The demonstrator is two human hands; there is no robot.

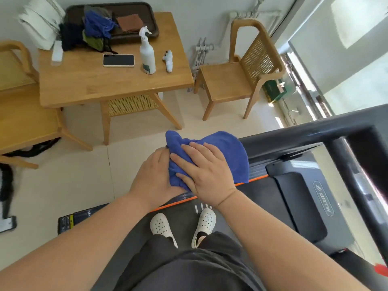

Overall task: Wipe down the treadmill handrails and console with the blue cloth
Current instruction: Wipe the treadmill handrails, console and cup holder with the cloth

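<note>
While both hands are bunched on the blue cloth (228, 150) at the near end of the handrail (294, 136), the job looks to be in its early part. Nothing in view shows which surfaces are already wiped (no wet streaks can be made out), and the length of that rail, the front bar (357, 164) it joins and whatever console lies beyond appear to be left. The person stands on the treadmill belt (241, 208), turned toward the rail. The left hand (154, 177) holds the crumpled lower-left part of the cloth, fingertips hidden in the folds. The right hand (206, 173) lies on top with fingers spread and nearly straight, pressing down rather than gripping. The cloth is draped over the rail end, its long axis running from the hands up and to the right along the rail, a loose edge hanging toward the orange stripe (258, 178). The rail itself points rightward to the frame's corner. A spray bottle (147, 53) stands on the wooden table (94, 85), well apart.
</note>
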